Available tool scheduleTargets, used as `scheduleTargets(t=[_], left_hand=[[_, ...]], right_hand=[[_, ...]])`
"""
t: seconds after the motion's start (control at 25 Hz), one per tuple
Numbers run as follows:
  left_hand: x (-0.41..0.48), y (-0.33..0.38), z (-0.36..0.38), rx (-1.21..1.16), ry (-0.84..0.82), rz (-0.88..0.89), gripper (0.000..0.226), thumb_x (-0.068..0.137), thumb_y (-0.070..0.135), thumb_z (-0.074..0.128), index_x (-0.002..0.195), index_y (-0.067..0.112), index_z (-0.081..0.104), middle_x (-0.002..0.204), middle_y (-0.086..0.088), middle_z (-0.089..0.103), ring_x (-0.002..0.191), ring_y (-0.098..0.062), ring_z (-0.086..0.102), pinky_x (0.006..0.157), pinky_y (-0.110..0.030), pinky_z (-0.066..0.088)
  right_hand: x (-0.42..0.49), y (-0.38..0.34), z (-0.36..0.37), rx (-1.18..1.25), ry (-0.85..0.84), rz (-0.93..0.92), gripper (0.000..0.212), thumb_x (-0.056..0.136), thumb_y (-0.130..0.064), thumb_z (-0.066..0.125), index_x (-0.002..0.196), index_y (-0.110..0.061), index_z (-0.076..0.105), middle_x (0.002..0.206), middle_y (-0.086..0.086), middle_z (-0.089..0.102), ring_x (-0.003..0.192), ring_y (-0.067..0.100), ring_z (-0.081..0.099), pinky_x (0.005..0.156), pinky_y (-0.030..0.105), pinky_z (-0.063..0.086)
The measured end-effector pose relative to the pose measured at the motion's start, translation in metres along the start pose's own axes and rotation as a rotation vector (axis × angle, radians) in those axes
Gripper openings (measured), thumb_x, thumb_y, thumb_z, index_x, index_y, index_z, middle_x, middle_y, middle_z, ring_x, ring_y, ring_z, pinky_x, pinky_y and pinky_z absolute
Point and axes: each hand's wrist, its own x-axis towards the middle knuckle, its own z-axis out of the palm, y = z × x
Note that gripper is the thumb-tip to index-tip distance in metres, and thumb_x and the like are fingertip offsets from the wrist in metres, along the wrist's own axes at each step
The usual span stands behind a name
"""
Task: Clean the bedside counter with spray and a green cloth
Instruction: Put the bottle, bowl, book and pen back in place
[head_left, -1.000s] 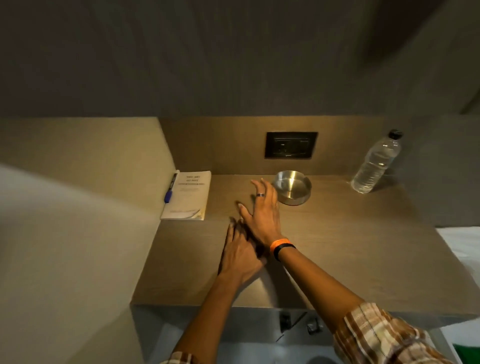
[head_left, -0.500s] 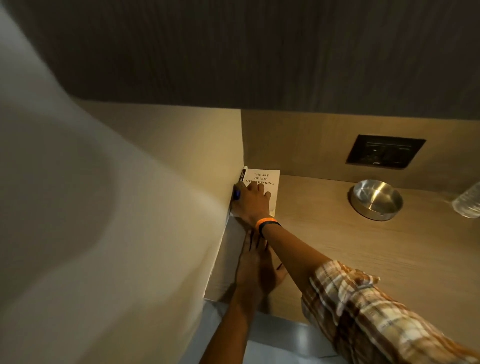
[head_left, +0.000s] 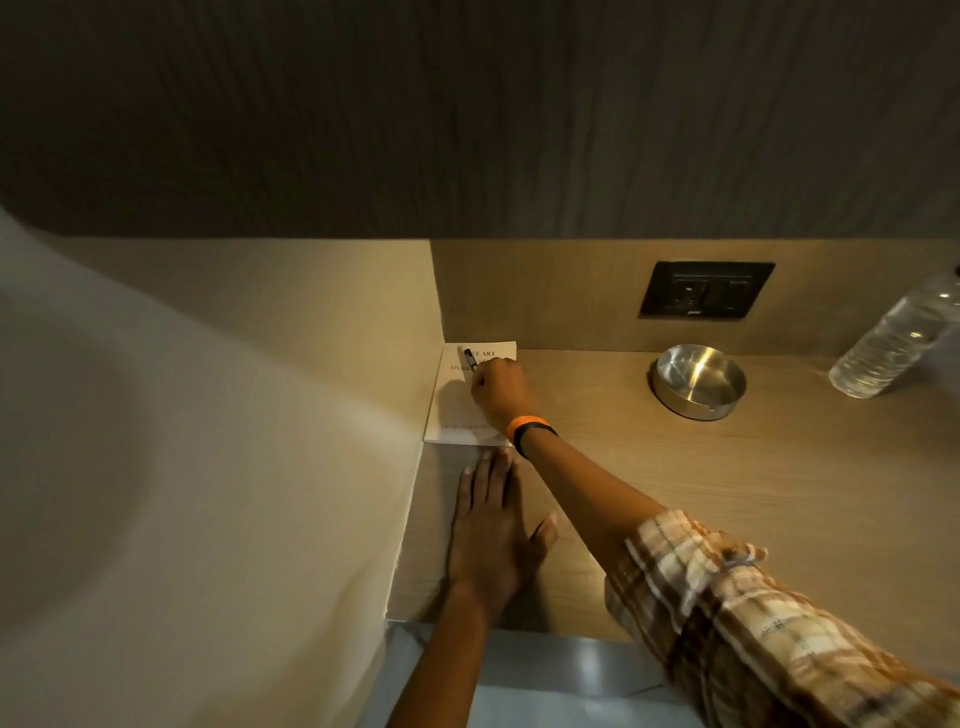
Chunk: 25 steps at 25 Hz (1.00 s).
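The wooden bedside counter (head_left: 727, 493) fills the right half of the view. A white book (head_left: 457, 410) lies in its back left corner against the wall. My right hand (head_left: 501, 389) hovers over the book, fingers closed on a dark pen (head_left: 470, 358) whose tip sticks up. My left hand (head_left: 493, 540) lies flat on the counter just in front of the book, fingers spread and holding nothing. No spray bottle or green cloth is in view.
A steel ashtray (head_left: 698, 379) sits near the back wall under a black socket plate (head_left: 705, 290). A clear water bottle (head_left: 898, 338) stands at the far right. A beige side wall (head_left: 260, 441) borders the counter on the left.
The view swung left and closer. My right hand moved from beside the ashtray to the book and picked up the pen, which has come away from the wall. My left hand stayed flat.
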Motion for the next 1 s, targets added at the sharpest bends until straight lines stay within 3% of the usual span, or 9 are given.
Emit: scheduleTargets(t=[0.2,0.32,0.4,0.48,0.56,0.64,0.76,0.88,1.0], left_hand=[[0.004,0.000,0.012,0.060,0.075,0.005,0.084,0.092,0.067,0.020,0.157,0.014,0.018,0.167,-0.007,0.015,0.155,-0.024,0.007,0.125,-0.048,0.009],[0.003,0.000,0.011,0.049,0.076,0.012,0.081,0.093,0.065,0.023,0.157,0.015,0.020,0.167,-0.006,0.014,0.154,-0.023,0.008,0.126,-0.048,0.010],[0.004,0.001,0.009,0.052,0.059,0.013,0.081,0.093,0.066,0.020,0.157,0.016,0.017,0.167,-0.005,0.011,0.155,-0.023,0.005,0.126,-0.047,0.008],[0.003,0.002,0.008,0.056,0.051,0.010,0.082,0.093,0.067,0.018,0.158,0.016,0.015,0.168,-0.005,0.009,0.155,-0.023,0.004,0.126,-0.047,0.007],[0.003,0.001,0.009,0.057,0.044,0.006,0.082,0.093,0.068,0.017,0.158,0.017,0.013,0.168,-0.005,0.007,0.155,-0.023,0.003,0.126,-0.047,0.007],[0.003,0.000,0.010,0.062,0.050,0.002,0.082,0.093,0.068,0.018,0.158,0.017,0.014,0.168,-0.005,0.009,0.155,-0.023,0.003,0.126,-0.047,0.008],[0.005,-0.001,0.013,0.057,0.052,0.002,0.083,0.092,0.068,0.017,0.158,0.017,0.013,0.168,-0.005,0.009,0.155,-0.023,0.003,0.126,-0.048,0.009],[0.006,-0.003,0.014,0.051,0.068,0.004,0.082,0.093,0.068,0.020,0.158,0.017,0.016,0.168,-0.005,0.011,0.155,-0.023,0.005,0.126,-0.048,0.010],[0.004,-0.003,0.013,0.043,0.080,0.008,0.081,0.093,0.066,0.022,0.157,0.016,0.020,0.167,-0.005,0.015,0.154,-0.023,0.009,0.126,-0.048,0.012]], right_hand=[[-0.052,0.076,-0.044,0.166,0.198,0.197,0.025,0.088,-0.015,0.065,0.112,-0.013,0.071,0.101,0.014,0.075,0.096,0.034,0.069,0.083,0.042,0.057],[-0.074,0.109,-0.068,0.417,0.253,0.229,0.022,0.087,-0.015,0.071,0.109,-0.015,0.073,0.099,0.007,0.075,0.091,0.021,0.071,0.082,0.030,0.056],[-0.074,0.117,-0.082,0.669,0.287,0.243,0.041,0.086,-0.011,0.077,0.125,-0.012,0.063,0.090,0.001,0.072,0.082,0.010,0.068,0.083,0.023,0.056],[-0.063,0.121,-0.086,0.771,0.278,0.282,0.062,0.085,-0.007,0.079,0.139,-0.011,0.048,0.076,-0.005,0.066,0.067,-0.001,0.067,0.071,0.014,0.053],[-0.049,0.116,-0.081,0.801,0.224,0.345,0.062,0.087,-0.005,0.076,0.141,-0.007,0.045,0.079,-0.005,0.068,0.063,-0.002,0.069,0.058,0.011,0.053],[-0.035,0.110,-0.071,0.740,0.191,0.399,0.049,0.090,-0.008,0.073,0.135,-0.002,0.053,0.095,0.005,0.073,0.086,0.014,0.073,0.073,0.021,0.060],[-0.016,0.103,-0.057,0.420,0.172,0.359,0.031,0.097,-0.017,0.065,0.125,-0.002,0.062,0.117,0.016,0.070,0.111,0.030,0.066,0.099,0.039,0.054],[-0.006,0.099,-0.055,0.263,0.137,0.309,0.026,0.103,-0.021,0.055,0.118,-0.003,0.066,0.115,0.018,0.069,0.109,0.032,0.066,0.097,0.046,0.054],[-0.017,0.102,-0.051,0.257,0.221,0.308,0.029,0.102,-0.028,0.056,0.116,-0.004,0.066,0.108,0.018,0.068,0.102,0.031,0.066,0.091,0.047,0.055]])
